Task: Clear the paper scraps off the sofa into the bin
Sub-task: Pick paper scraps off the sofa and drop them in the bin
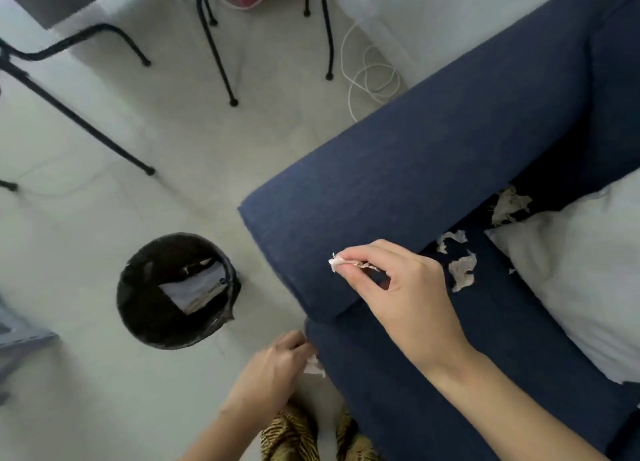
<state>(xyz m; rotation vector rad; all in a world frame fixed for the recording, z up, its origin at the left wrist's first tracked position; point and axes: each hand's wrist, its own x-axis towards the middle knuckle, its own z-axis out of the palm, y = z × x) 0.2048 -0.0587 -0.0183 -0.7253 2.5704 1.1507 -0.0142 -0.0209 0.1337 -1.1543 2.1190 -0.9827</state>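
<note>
A navy blue sofa (433, 155) fills the right side, its armrest running toward me. My right hand (394, 284) hovers over the armrest and pinches a small paper scrap (335, 262) between thumb and fingers. My left hand (273, 363) is low by the sofa's front corner, closed around a white paper scrap (313, 365). Torn paper scraps lie on the seat: one (462, 271), another (448, 240) and a larger one (507, 206) in the corner. The black round bin (138, 322) stands on the floor to the left, with paper inside.
A white cushion (581, 270) lies on the seat at the right. Black chair and table legs (221, 62) stand on the pale floor beyond. A white cable (370, 76) coils near the sofa's far end. Striped slippers (291, 433) show at the bottom.
</note>
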